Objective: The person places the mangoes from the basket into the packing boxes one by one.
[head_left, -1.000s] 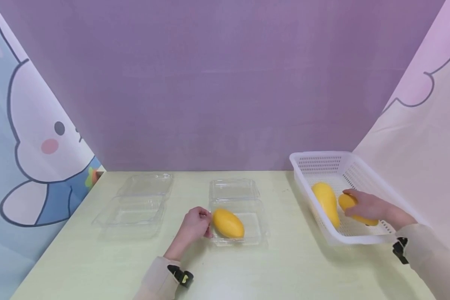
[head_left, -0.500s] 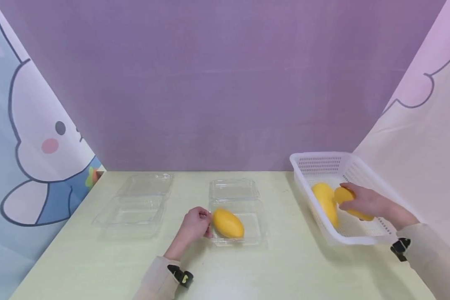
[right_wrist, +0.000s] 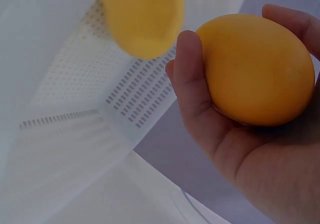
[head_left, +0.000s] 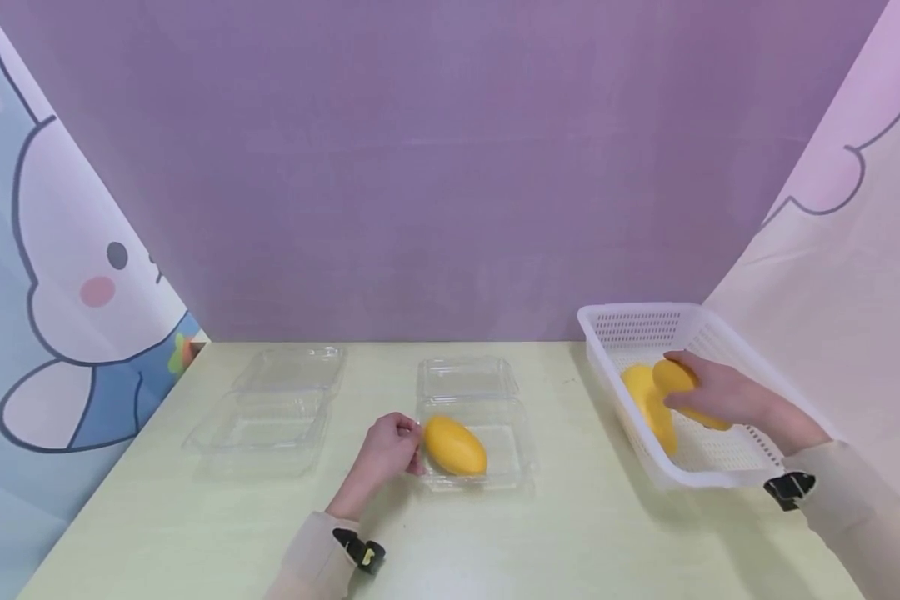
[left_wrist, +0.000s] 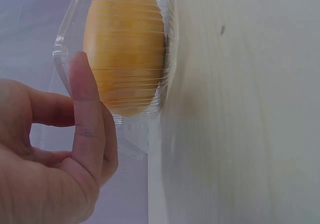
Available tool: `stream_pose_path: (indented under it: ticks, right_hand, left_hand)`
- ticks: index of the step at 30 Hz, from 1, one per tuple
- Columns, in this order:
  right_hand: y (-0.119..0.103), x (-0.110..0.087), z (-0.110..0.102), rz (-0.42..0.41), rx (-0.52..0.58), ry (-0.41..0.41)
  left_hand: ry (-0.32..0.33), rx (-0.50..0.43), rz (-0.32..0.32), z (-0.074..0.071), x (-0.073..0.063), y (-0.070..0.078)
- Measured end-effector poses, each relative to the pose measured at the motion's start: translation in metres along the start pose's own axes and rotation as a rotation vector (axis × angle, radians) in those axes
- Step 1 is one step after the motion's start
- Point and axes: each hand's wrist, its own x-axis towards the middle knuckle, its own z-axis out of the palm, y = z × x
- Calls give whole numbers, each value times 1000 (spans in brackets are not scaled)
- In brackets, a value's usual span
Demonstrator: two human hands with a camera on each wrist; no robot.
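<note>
My right hand (head_left: 723, 392) grips a yellow mango (head_left: 675, 379) above the white basket, its fingers curled around the fruit in the right wrist view. Another yellow mango (head_left: 648, 408) lies in the basket (head_left: 720, 479), partly covered by the held one. My left hand (head_left: 390, 446) holds the left edge of an open clear plastic box (head_left: 506, 450), with one fingertip against its wall in the left wrist view. Inside this box rests a mango (head_left: 456, 447), seen through the ribbed plastic side from the left wrist.
A second open clear box (head_left: 270, 425) stands to the left, its lid (head_left: 292, 369) folded back. The middle box's lid (head_left: 468, 379) also lies back. Behind the pale table (head_left: 195, 533) rises a purple panel (head_left: 450, 167).
My right hand has lifted the mango and moved left within the basket, over the other mango. My left hand has stayed at the box's edge.
</note>
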Motion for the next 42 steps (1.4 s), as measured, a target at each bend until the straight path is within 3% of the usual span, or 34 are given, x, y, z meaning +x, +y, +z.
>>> stream_pose_path:
  ticks: [26,34,42]
  right_hand:
    - [-49,-1,11,-49,211,69]
    - [-63,-3,17,-59,181,113]
    - [-83,-5,24,-102,233,137]
  left_hand:
    - [1,-2,10,1,-2,0]
    - [-6,4,12,1,-2,-1]
    - [-5,3,13,0,-2,-1]
